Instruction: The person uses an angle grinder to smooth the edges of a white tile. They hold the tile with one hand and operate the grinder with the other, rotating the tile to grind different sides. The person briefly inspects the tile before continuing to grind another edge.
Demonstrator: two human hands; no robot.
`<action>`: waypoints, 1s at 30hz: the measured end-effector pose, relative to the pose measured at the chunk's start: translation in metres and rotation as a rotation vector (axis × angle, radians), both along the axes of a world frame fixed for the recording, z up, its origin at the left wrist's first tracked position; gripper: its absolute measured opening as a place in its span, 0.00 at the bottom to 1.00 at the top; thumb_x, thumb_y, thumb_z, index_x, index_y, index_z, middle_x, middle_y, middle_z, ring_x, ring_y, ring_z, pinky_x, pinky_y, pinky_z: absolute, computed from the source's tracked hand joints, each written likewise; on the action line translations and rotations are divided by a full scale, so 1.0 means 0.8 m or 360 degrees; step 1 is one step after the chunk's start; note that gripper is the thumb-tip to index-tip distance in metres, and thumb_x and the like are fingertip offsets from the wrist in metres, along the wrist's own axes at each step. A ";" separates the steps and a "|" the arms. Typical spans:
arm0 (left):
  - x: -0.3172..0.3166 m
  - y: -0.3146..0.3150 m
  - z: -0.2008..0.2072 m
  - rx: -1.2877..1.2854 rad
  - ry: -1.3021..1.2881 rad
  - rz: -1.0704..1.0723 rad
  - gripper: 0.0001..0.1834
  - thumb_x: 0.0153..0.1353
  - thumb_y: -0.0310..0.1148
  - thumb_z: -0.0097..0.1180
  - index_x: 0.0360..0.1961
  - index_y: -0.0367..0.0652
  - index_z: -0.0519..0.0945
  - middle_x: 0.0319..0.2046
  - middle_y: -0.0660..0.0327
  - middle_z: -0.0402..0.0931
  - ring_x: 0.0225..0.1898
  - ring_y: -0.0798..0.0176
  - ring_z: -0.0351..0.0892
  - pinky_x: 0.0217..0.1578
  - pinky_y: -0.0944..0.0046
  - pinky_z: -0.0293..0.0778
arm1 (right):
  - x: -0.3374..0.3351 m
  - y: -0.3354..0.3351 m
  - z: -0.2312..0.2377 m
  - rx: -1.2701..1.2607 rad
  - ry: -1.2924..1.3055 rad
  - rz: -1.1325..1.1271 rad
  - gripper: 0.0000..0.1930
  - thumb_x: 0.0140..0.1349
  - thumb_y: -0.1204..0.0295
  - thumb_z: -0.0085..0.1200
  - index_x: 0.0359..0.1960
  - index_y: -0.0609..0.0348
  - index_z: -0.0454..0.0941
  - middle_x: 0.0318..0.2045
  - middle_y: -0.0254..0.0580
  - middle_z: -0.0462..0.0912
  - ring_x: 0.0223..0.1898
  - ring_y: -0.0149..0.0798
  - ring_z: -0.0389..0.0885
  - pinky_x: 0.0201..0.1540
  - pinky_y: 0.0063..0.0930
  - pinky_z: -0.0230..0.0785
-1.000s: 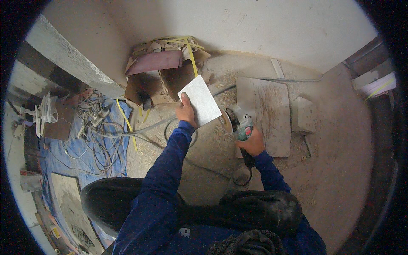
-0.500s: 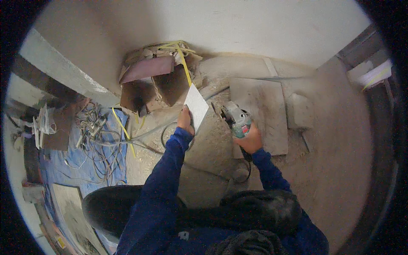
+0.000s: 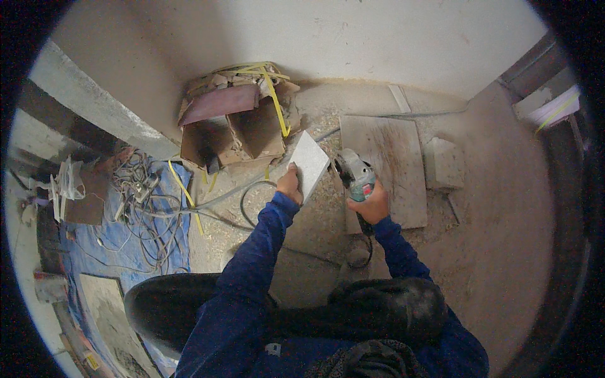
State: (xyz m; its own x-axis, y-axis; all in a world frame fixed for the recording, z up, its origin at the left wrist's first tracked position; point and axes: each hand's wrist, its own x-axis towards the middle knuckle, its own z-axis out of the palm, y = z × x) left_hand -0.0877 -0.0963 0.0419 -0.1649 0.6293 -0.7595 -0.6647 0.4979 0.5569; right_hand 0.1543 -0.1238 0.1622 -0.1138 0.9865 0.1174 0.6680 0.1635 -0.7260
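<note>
My left hand grips the lower edge of a small pale rectangular tile piece and holds it tilted above the dusty floor. My right hand is closed around the body of a grey and green angle grinder, whose head sits right beside the tile's right edge. The grinder's black cord loops over the floor under my left forearm. Both arms wear blue sleeves.
A large grey tile lies flat on the floor under the grinder, a smaller block to its right. Torn cardboard boxes with yellow straps stand against the wall. A blue tarp with tangled cables lies left.
The tile piece has turned from facing the camera broadly to a steeper tilt, then opened out a little, while the grinder has drawn close to its right edge.
</note>
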 end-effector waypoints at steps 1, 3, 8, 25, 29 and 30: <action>0.001 0.000 -0.001 -0.0005 -0.0027 0.0007 0.21 0.67 0.52 0.39 0.47 0.49 0.71 0.33 0.57 0.76 0.27 0.53 0.74 0.21 0.48 0.70 | 0.001 0.001 -0.003 0.0001 -0.0015 -0.0005 0.38 0.33 0.63 0.71 0.49 0.62 0.68 0.38 0.52 0.80 0.40 0.52 0.80 0.44 0.41 0.72; 0.004 0.001 0.003 -0.0016 -0.0013 -0.0003 0.21 0.67 0.52 0.39 0.47 0.48 0.71 0.34 0.56 0.76 0.27 0.53 0.75 0.22 0.48 0.70 | 0.005 0.002 -0.007 -0.0063 0.0007 -0.0007 0.37 0.32 0.65 0.71 0.48 0.64 0.69 0.37 0.52 0.80 0.39 0.49 0.80 0.43 0.38 0.72; 0.014 -0.003 0.028 0.0024 -0.0138 0.0047 0.23 0.66 0.51 0.42 0.49 0.43 0.71 0.37 0.55 0.77 0.29 0.53 0.75 0.27 0.49 0.70 | 0.009 0.004 -0.009 -0.0004 0.0019 0.0008 0.37 0.32 0.66 0.71 0.48 0.64 0.69 0.38 0.51 0.80 0.40 0.48 0.80 0.44 0.38 0.71; 0.042 -0.015 0.079 -0.0097 0.0145 0.0128 0.35 0.62 0.51 0.52 0.55 0.27 0.66 0.48 0.53 0.74 0.43 0.59 0.73 0.45 0.61 0.68 | 0.016 0.008 -0.022 -0.0191 -0.0051 -0.0082 0.41 0.31 0.62 0.71 0.51 0.63 0.67 0.43 0.57 0.77 0.45 0.56 0.77 0.47 0.44 0.70; 0.032 -0.014 0.058 0.0150 -0.0286 0.0136 0.23 0.65 0.47 0.47 0.50 0.38 0.71 0.38 0.57 0.75 0.34 0.58 0.74 0.33 0.58 0.71 | 0.013 0.007 -0.023 -0.0171 -0.0048 -0.0092 0.39 0.31 0.61 0.71 0.49 0.63 0.68 0.42 0.56 0.77 0.44 0.56 0.78 0.47 0.44 0.70; 0.028 -0.016 0.054 0.0410 -0.0468 -0.0005 0.21 0.66 0.46 0.45 0.48 0.40 0.72 0.35 0.58 0.75 0.31 0.59 0.73 0.29 0.58 0.71 | 0.013 0.006 -0.020 -0.0184 0.0000 -0.0085 0.39 0.31 0.61 0.71 0.48 0.63 0.68 0.42 0.56 0.78 0.44 0.55 0.78 0.47 0.44 0.70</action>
